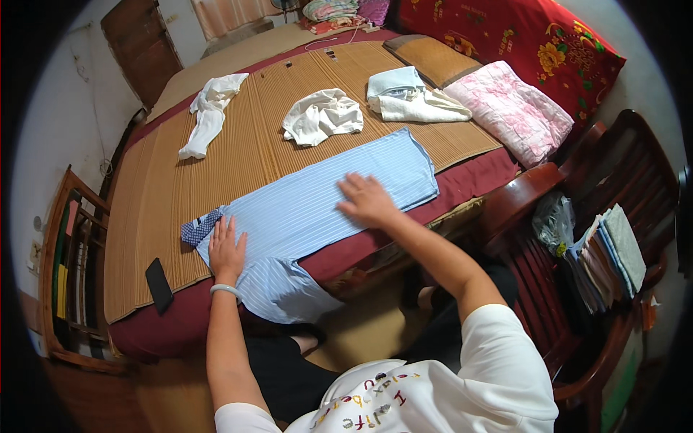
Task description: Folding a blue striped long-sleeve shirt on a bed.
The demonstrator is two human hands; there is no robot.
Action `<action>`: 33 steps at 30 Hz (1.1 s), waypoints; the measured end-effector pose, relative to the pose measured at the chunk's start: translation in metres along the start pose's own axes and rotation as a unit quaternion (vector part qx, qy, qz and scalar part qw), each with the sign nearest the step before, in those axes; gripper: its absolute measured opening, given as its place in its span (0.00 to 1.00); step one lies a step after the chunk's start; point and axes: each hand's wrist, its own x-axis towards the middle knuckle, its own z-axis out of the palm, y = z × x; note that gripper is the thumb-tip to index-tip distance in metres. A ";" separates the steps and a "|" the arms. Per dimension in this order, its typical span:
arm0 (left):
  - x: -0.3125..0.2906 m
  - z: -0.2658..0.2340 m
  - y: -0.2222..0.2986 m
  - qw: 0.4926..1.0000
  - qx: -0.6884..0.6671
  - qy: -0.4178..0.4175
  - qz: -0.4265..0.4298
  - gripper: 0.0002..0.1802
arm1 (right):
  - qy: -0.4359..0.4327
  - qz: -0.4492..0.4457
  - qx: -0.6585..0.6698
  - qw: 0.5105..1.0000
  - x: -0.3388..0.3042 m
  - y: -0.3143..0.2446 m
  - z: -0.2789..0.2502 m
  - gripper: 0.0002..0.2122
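A light blue striped shirt [303, 189] lies spread across the near edge of the bed, its body folded lengthwise into a long strip. Its dark patterned collar [201, 229] points left, and one sleeve [285, 290] hangs over the bed's edge toward me. My left hand [227, 249] rests flat on the shirt beside the collar, fingers stretched out. Over the middle of the shirt, my right hand [364, 200] is spread with its palm down; whether it presses on the cloth I cannot tell. Neither hand grips anything.
On the bamboo mat [155, 195] lie a white garment [209, 115], a crumpled white cloth [323, 117] and folded clothes [415, 97]. A black phone [159, 285] sits near the left edge. At right, a wooden chair [534, 289] carries a stack of folded clothes [613, 252].
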 end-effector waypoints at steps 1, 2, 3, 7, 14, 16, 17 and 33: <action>0.001 0.000 0.000 1.000 -0.001 -0.001 0.000 0.33 | 0.004 0.031 -0.020 0.999 -0.005 0.024 -0.007 0.32; 0.000 0.000 -0.001 1.000 -0.003 0.002 0.006 0.33 | 0.007 0.061 -0.039 0.997 -0.011 0.047 -0.013 0.32; 0.000 0.000 -0.001 1.000 -0.003 0.006 0.011 0.33 | 0.012 0.087 -0.063 0.994 -0.016 0.067 -0.019 0.32; 0.001 -0.001 -0.001 1.000 -0.007 0.013 0.013 0.33 | 0.051 0.132 -0.088 0.986 -0.032 0.112 -0.031 0.31; 0.007 -0.007 0.009 0.998 -0.016 -0.050 -0.024 0.36 | 0.080 0.130 -0.096 0.984 -0.033 0.107 -0.028 0.30; 0.017 -0.007 0.030 0.989 -0.026 -0.103 -0.102 0.40 | 0.082 0.130 -0.093 0.984 -0.034 0.107 -0.029 0.29; 0.022 -0.012 0.047 0.986 -0.028 -0.117 -0.117 0.42 | 0.078 0.134 -0.098 0.983 -0.034 0.107 -0.029 0.29; 0.036 0.006 0.246 0.958 -0.082 -0.130 0.241 0.40 | 0.100 0.133 -0.097 0.981 -0.035 0.108 -0.026 0.27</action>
